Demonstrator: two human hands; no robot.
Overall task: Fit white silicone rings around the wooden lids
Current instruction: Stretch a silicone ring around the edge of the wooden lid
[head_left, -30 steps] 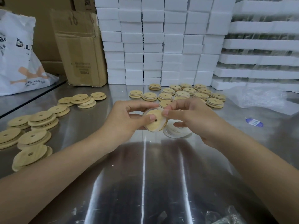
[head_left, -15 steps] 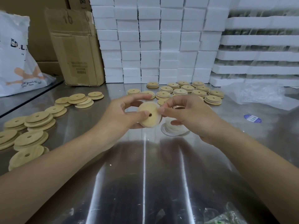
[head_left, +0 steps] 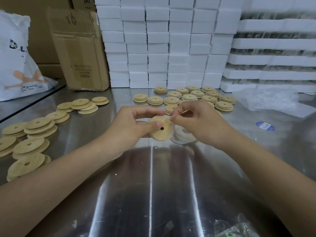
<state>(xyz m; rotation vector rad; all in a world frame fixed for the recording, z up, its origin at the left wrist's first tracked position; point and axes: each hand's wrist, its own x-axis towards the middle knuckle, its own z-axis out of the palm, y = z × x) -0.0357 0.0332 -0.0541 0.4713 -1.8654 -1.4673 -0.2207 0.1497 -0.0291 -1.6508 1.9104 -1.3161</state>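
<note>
My left hand [head_left: 131,124] grips a round wooden lid [head_left: 162,131] with a small centre hole, held tilted above the steel table [head_left: 153,194]. My right hand [head_left: 200,124] pinches a thin white silicone ring [head_left: 171,117] at the lid's upper right edge. A small pile of loose white rings [head_left: 183,136] lies on the table just under my right hand. Bare wooden lids [head_left: 39,124] lie in loose stacks at the left. Lids with white rings on them [head_left: 189,97] sit in several low stacks behind my hands.
A wall of white foam boxes [head_left: 162,45] stands at the back, with foam trays [head_left: 277,48] at the right. A cardboard box [head_left: 80,48] and a white printed bag [head_left: 17,62] are at the back left. Clear plastic wrap [head_left: 273,103] and a blue sticker [head_left: 265,125] lie at the right.
The lid has been turned in my hands, from its stepped underside facing me to its flat side. My right fingers have shifted to the lid's upper right edge.
</note>
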